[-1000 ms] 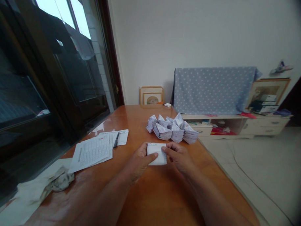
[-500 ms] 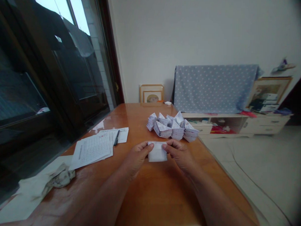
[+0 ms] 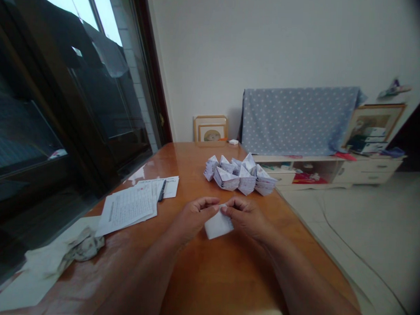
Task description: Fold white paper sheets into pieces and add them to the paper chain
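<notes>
A small white piece of paper (image 3: 218,226) is held up over the table between both hands. My left hand (image 3: 198,216) pinches its upper edge from the left, thumb on the near side. My right hand (image 3: 246,215) grips the same edge from the right, its thumb close to the left thumb. The paper hangs slightly tilted below the fingertips. Beyond the hands stand several stacks of folded paper pieces (image 3: 239,174) with pointed tops, grouped close together. The fingers hide part of the paper's top edge.
On the left of the wooden table (image 3: 205,286) lie printed sheets (image 3: 127,209) with a black pen (image 3: 162,190) on them. A crumpled cloth (image 3: 84,245) rests nearer. A small white box (image 3: 233,142) sits at the far end. A low white cabinet (image 3: 361,174) stands beyond.
Both hands have moved closer together along the paper's top edge. The paper has turned from level to tilted and hangs a little lower. The stacks have not moved.
</notes>
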Action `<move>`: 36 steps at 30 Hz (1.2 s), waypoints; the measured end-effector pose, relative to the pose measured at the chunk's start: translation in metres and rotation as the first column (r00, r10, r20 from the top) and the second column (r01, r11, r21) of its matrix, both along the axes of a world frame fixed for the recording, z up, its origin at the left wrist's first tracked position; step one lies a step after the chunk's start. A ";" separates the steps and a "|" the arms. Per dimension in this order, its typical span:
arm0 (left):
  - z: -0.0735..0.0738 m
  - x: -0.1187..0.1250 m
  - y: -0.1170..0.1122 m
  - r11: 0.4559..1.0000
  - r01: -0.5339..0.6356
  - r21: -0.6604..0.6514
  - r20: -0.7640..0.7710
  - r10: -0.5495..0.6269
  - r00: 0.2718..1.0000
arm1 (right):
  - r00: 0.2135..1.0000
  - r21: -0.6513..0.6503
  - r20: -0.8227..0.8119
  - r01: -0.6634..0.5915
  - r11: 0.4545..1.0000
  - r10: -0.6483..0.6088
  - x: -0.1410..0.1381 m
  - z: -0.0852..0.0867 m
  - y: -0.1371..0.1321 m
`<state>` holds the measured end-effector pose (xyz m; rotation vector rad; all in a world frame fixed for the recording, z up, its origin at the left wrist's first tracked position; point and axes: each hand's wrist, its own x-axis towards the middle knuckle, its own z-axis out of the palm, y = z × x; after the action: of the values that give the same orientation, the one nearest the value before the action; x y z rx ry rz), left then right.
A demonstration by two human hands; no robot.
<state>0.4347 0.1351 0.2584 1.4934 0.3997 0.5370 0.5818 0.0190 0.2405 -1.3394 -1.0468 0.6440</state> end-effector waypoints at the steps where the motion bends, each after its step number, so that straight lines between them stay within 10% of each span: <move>1: 0.000 0.000 -0.001 0.999 0.040 0.015 -0.018 -0.040 0.999 | 1.000 -0.009 0.019 -0.015 1.000 0.015 -0.001 -0.001 0.000; 8: -0.007 0.000 0.002 0.990 0.138 0.023 -0.091 -0.136 0.987 | 0.999 -0.083 0.029 0.024 0.996 -0.021 -0.006 -0.002 0.001; 18: -0.007 0.001 0.017 0.988 -0.103 -0.119 0.037 0.108 0.994 | 0.977 -0.070 -0.209 0.031 0.997 -0.045 -0.001 0.018 -0.009; 36: -0.004 0.002 0.012 0.975 -0.179 -0.133 0.014 0.183 0.983 | 0.962 -0.129 -0.237 -0.172 0.977 0.138 -0.004 0.015 -0.009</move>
<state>0.4366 0.1474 0.2540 1.3299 0.5445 0.6610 0.5783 0.0097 0.2550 -1.2834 -0.9372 0.9863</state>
